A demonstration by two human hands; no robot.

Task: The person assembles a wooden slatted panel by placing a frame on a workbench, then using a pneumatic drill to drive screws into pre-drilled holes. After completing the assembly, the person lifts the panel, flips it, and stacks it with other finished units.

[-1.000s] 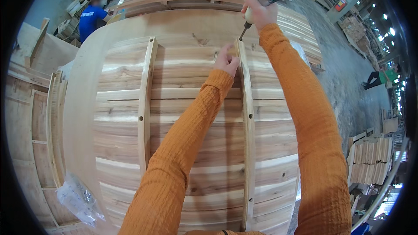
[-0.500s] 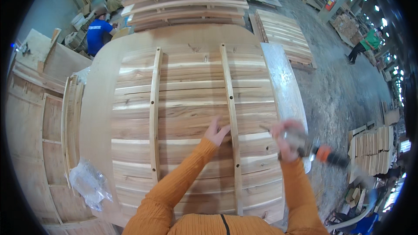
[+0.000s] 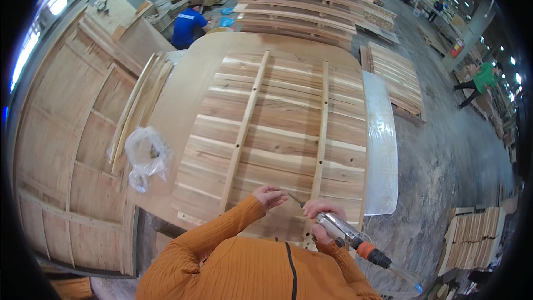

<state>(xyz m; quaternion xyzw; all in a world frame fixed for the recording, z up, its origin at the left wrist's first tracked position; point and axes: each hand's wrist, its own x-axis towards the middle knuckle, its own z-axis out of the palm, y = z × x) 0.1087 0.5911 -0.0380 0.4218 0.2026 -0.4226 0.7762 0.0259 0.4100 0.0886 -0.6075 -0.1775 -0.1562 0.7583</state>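
Note:
My right hand (image 3: 323,209) is wrapped around a pneumatic screwdriver (image 3: 345,231) with a silver body, an orange ring and a black rear end. Its thin bit points up and left, toward my left hand (image 3: 269,196). The left fingers are drawn together in a pinch right by the bit's tip. Whatever they hold is too small to make out. Under both hands lies a slatted wooden panel (image 3: 283,128) of light and dark boards. Two battens run along it, a left batten (image 3: 244,128) and a right batten (image 3: 323,128), both with dark holes.
The panel rests on a brown board (image 3: 166,150) with a crumpled clear plastic bag (image 3: 147,155) at its left. Stacked panels (image 3: 300,8) stand beyond. A foil-like sheet (image 3: 380,144) lies at right. One person in blue (image 3: 189,26) crouches far left; another in green (image 3: 484,80) walks at right.
My left hand has come off the panel's middle, back toward my body. The screwdriver has swung inward, so its bit now meets the left fingers. The view has shifted left.

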